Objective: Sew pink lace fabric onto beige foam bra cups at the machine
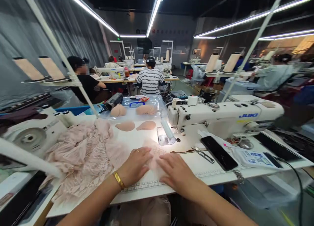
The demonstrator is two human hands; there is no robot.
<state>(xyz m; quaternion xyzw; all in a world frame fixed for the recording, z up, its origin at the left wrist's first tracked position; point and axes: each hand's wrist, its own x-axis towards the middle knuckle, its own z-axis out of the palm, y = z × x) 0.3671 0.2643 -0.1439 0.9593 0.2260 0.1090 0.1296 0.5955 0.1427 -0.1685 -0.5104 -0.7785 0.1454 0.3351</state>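
Both hands, left hand (135, 165) and right hand (176, 173), press fingers spread flat on a pink lace piece (155, 153) before the sewing machine (220, 118). Its edges look blurred; smoothing outward evenly should keep it flat.

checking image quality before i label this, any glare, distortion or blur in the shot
Head view: the machine lamp blows out the table near the needle; wide-angle bend curves the thread-stand poles and ceiling lights; both hands, left hand and right hand, on the pink lace piece stay sharp.
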